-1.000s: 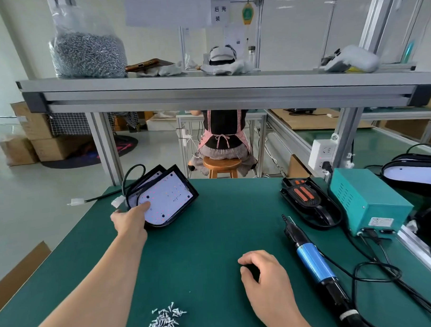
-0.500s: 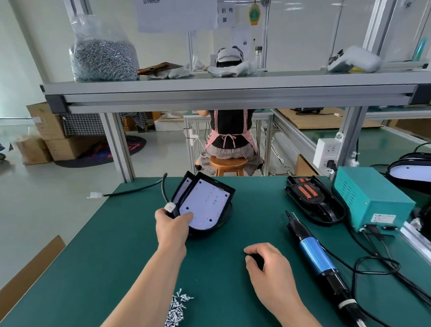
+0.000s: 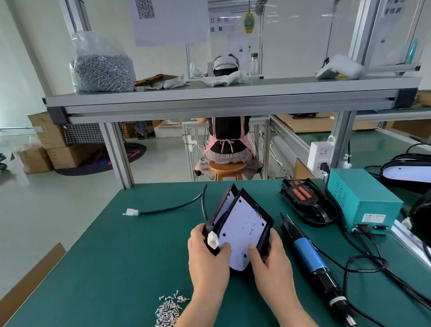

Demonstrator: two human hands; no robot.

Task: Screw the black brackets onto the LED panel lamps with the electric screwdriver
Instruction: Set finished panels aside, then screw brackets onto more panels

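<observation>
Two LED panel lamps with black frames and white LED boards are stacked and tilted up above the green table, in front of me. My left hand grips their left edge, next to a white connector, with the thumb on the white board. My right hand holds the lower right corner, thumb on the board. The electric screwdriver, blue and black, lies on the table just right of my right hand. A pile of small silver screws lies near the front edge.
A black lamp cable with a white plug trails left across the table. A black bracket part and a teal power supply sit at the right, with tangled cords. More lamps lie far right. An overhead shelf carries a bag of screws.
My left hand has pulled the two lamps from the table's far left to the middle and lifted them. My right hand has left the table and taken hold of their lower right corner.
</observation>
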